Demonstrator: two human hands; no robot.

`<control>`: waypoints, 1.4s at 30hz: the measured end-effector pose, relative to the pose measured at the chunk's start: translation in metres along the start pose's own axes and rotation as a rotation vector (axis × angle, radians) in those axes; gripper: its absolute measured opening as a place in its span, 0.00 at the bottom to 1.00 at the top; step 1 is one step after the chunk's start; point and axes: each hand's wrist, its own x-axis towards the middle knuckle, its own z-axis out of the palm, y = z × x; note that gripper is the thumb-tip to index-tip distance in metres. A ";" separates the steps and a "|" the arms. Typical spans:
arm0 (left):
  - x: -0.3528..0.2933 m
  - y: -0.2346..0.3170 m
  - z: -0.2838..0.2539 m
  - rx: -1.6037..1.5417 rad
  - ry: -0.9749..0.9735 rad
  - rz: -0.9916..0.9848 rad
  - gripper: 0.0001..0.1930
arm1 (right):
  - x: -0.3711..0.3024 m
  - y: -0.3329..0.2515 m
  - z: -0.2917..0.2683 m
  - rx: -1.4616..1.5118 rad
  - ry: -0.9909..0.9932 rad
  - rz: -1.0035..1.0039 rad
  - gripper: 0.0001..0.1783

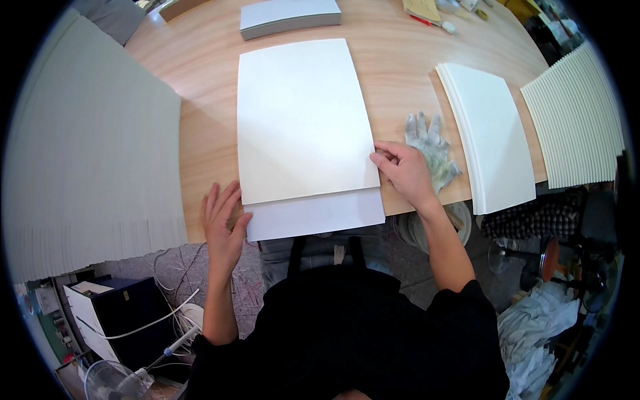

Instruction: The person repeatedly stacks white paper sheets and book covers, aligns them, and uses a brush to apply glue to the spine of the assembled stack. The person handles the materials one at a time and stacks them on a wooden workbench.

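Note:
A large cream-white board [303,120] lies in front of me on the wooden table. It covers most of a white sheet [317,217], whose near strip shows below it. My left hand [223,217] rests at the near left corner, fingers spread, with the thumb touching the white sheet's edge. At the right edge of the cream board is my right hand [405,172], its thumb and curled fingers closed on that edge. Just beyond this hand lies a grey-white, stained work glove [430,143], palm and fingers flat on the table.
A tall stack of white sheets [93,147] fills the left side. Fanned white boards [493,133] and a ridged cream stack [573,120] stand at right. Farther back is a grey-sided stack [290,17]. A bucket [417,230] sits below the table edge; a fan [117,380] is lower left.

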 end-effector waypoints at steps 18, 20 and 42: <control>0.056 0.076 0.000 0.111 -0.428 0.390 0.50 | -0.072 -0.016 -0.053 -0.332 0.035 -0.287 0.37; 0.055 0.076 -0.004 0.095 -0.424 0.383 0.46 | -0.080 -0.029 -0.039 -0.325 -0.050 -0.346 0.48; 0.103 0.035 0.008 -0.018 -0.343 -0.057 0.18 | -0.010 -0.026 0.040 -0.345 0.172 -0.280 0.15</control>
